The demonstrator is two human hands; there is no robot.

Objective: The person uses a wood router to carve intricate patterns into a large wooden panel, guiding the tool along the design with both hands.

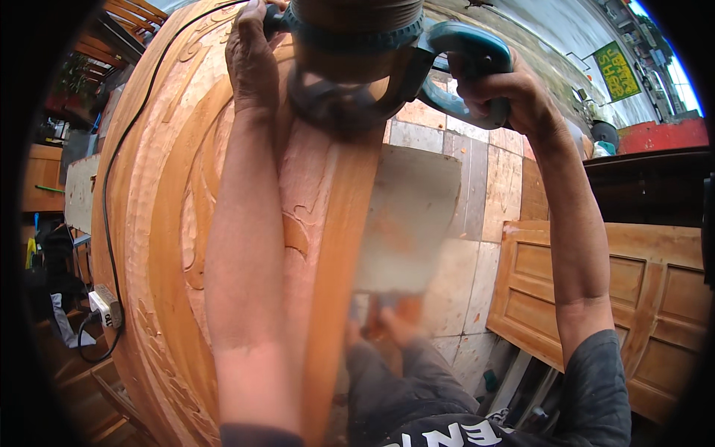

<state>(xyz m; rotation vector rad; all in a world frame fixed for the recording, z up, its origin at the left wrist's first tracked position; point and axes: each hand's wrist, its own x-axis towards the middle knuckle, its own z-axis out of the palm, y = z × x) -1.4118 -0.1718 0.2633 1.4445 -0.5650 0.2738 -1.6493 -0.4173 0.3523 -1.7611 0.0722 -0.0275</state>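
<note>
A teal-and-black router (350,33) fills the top centre, its round base above or on the right edge of a large carved wooden panel (175,223). My left hand (252,63) grips the router's dark side knob at the upper left, my forearm stretched over the panel's carving. My right hand (518,93) is closed around the teal loop handle on the router's right. The lower part of the router looks smeared, so the bit and its exact contact with the wood cannot be made out.
A black cord (117,160) runs along the panel's left to a power strip (106,305). A panelled wooden door (611,298) lies at the right. Tiled floor (499,186), a grey board (406,201) and my legs show below. A green sign (617,71) is at upper right.
</note>
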